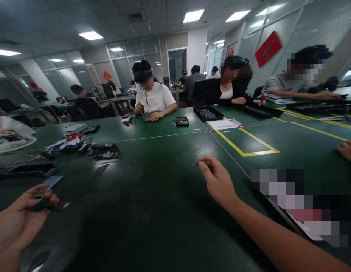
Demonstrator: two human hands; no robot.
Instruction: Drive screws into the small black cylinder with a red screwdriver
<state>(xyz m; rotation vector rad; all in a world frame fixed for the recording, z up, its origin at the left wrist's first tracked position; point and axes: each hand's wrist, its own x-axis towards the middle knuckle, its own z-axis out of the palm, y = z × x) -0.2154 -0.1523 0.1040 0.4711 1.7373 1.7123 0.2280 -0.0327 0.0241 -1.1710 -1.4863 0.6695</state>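
My right hand (216,179) is raised over the middle of the green table (164,162). Its fingers pinch a small screwdriver (196,164) with a red handle, the thin shaft pointing left. At the lower left, my left hand (28,215) is closed around a dark, rounded object (41,203), partly hidden by the fingers. A small pale tip shows just right of those fingers; I cannot tell what it belongs to. Close behind the left hand is a flat blue-grey slab (53,182), and whether the fingers touch it is unclear.
Left of centre lie a black cable bundle (106,152) and a heap of cables and gloves (67,143). A dark tray (25,170) stands at the left. Across the table a person (155,94) works near a small parts box (182,121). Yellow tape (260,153) marks the right side.
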